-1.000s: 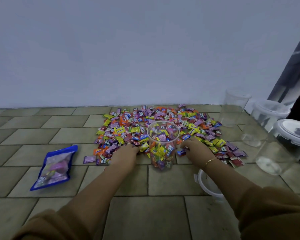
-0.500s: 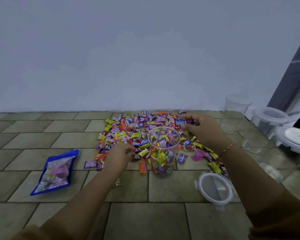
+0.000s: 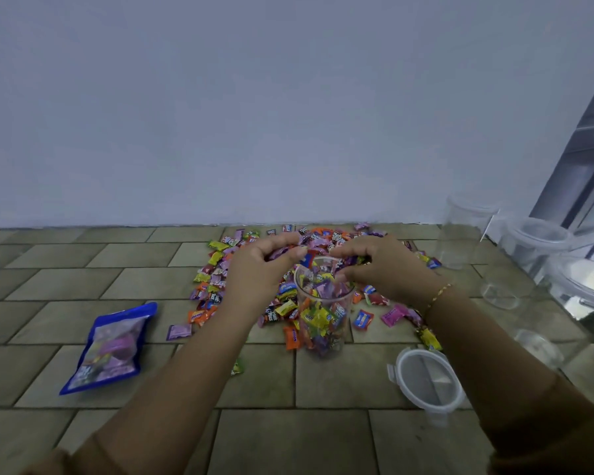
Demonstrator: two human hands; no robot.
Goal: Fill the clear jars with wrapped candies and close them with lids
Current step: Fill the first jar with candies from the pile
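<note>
Two hands of ours hover over the mouth of the tall clear plastic jar (image 3: 324, 310), which stands upright on the tiled floor (image 3: 330, 437) and is partly filled with wrapped candies. Our left hand (image 3: 261, 269) has its fingers curled round a small bunch of purple-wrapped candies, with a blue-and-red wrapper (image 3: 307, 259) hanging just off its fingertips above the jar's rim. Our right hand (image 3: 381, 265) is curled too, gripping several dark and purple wrappers close above the far right side of the rim; a thin gold bracelet (image 3: 438, 296) circles that wrist.

Around and behind both hands spreads the loose heap of colourful wrapped candies (image 3: 216, 269) — purple, yellow, orange, red and blue — reaching back to the pale wall (image 3: 254, 114). A few strays lie nearer to us: an orange one (image 3: 291, 337) touching the jar's base on the left, a blue-and-red one (image 3: 363, 319) just to its right, a pink one (image 3: 393, 315) under the right wrist.

Below our right forearm rests a round clear lid with clip tabs (image 3: 426, 383), flat on the tiles and apart from the jar. Well out to the left of our left arm lies a blue-edged plastic candy pouch (image 3: 108, 347). Beyond the right hand stand more clear jars — one open (image 3: 467, 231), others wearing lids (image 3: 535, 241).
</note>
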